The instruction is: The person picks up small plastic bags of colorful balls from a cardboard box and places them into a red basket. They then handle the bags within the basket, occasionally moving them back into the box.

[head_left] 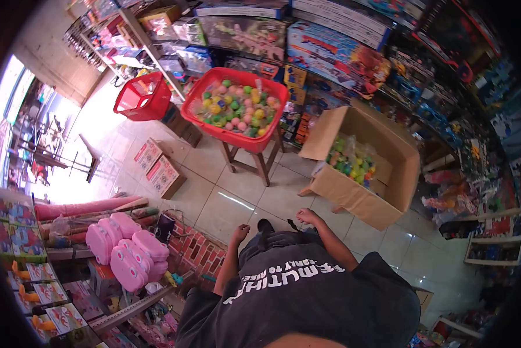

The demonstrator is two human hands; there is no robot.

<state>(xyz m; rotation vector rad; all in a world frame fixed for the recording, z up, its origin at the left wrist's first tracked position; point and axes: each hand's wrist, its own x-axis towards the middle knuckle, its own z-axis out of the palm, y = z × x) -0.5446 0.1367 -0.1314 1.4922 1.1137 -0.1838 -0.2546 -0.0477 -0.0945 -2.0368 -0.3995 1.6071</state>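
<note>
Head view: below frame centre, left hand (240, 233) and right hand (307, 216) had grips I couldn't read, the right nearer an open brown cardboard box (356, 198).

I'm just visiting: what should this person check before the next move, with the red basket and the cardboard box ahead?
1. Left hand free: cannot tell, its palm is hidden.
2. Right hand free: cannot tell; a dark strip shows beside it, perhaps held.
3. Red basket supported: ok, it sits on a wooden stool, with colourful balls inside.
4. Cardboard box open: ok, its colourful contents show.
5. A hand on basket or box: not ok, both hands are apart from them.
</note>
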